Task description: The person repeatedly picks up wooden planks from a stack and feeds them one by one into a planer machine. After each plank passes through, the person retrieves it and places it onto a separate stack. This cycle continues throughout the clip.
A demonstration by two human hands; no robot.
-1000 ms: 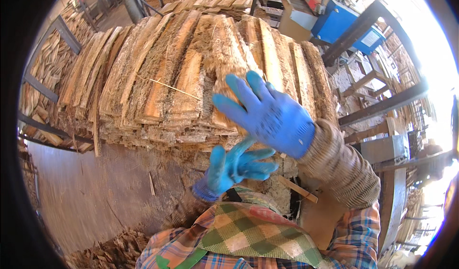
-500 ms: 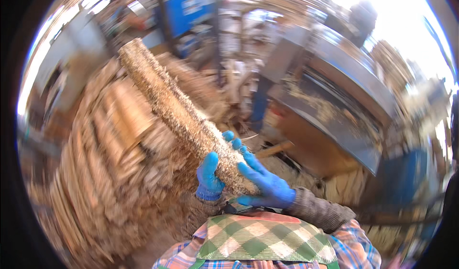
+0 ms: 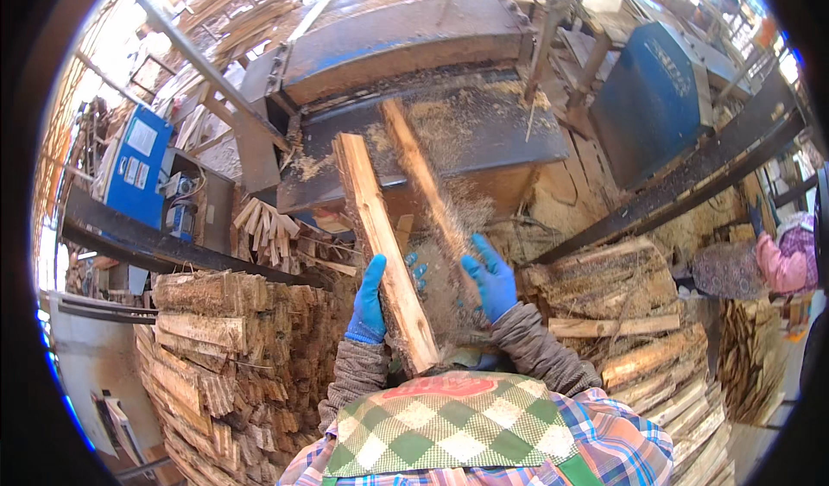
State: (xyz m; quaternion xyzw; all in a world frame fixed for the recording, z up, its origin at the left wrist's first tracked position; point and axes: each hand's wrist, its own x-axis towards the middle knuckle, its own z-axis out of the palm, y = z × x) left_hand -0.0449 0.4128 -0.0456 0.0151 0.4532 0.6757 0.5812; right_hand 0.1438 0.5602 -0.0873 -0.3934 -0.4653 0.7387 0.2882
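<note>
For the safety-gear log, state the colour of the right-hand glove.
The right-hand glove is blue, shown best in the head view.

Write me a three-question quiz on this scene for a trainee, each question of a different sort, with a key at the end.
1. Choose one. The gloved left hand is:
(a) red
(b) blue
(c) white

2. True or false? Seen from the wearer, the pale board lies to the right of the dusty board.

3. Answer briefly. Which hand is nearer the dusty board's near end?

Key:
1. b
2. False; the pale board is on the left.
3. The right hand.
</note>
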